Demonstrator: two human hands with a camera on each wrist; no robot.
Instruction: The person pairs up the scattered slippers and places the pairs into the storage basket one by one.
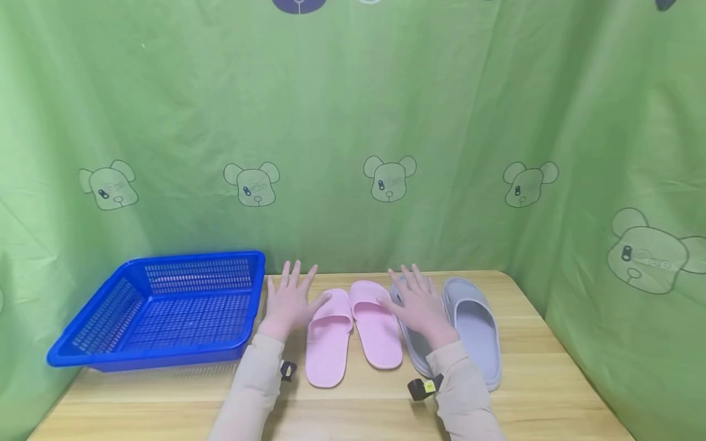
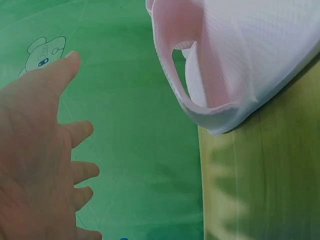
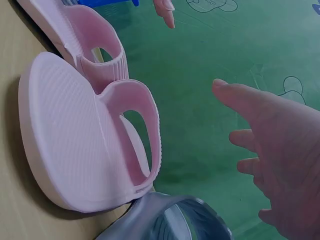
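My left hand point(image 1: 288, 304) is spread palm down between the blue basket and the left pink slipper point(image 1: 326, 361), its thumb overlapping that slipper's strap in the head view. In the left wrist view its fingers are splayed, with the slipper off to one side and nothing held. My right hand point(image 1: 417, 304) hovers, fingers spread, over the left grey slipper point(image 1: 417, 350) and hides part of it. Its thumb reaches toward the right pink slipper point(image 1: 380, 337). The right wrist view shows this palm apart from the pink slippers. The right grey slipper point(image 1: 477, 337) lies just beyond my right hand.
A blue plastic basket point(image 1: 149, 355) with mesh walls stands on the left of the wooden table point(image 1: 540, 380). Green curtain point(image 1: 331, 226) with bear-head prints hangs behind the table and along both sides. Black wrist mounts point(image 1: 425, 388) sit under the sleeves.
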